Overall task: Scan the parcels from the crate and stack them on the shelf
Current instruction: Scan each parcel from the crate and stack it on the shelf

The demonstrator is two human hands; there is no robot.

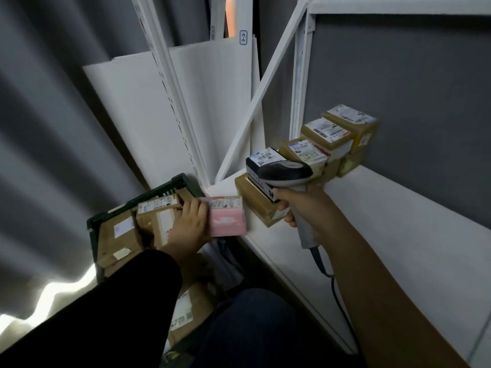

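Beyond our right hand (305, 208), the white shelf (385, 221) carries a stepped row of brown labelled parcels (326, 134). Below our left hand (188, 227), the green crate (170, 185) holds more brown parcels (117, 240). Our left hand grips a pink parcel (229, 221) with a white label, between both hands. Our right hand grips the scanner (284, 173).

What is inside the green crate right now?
Brown cardboard parcels with white labels lie in the crate. The left hand holds a pink parcel at its right side. The sleeve covers the rest; lower layers cannot be seen.
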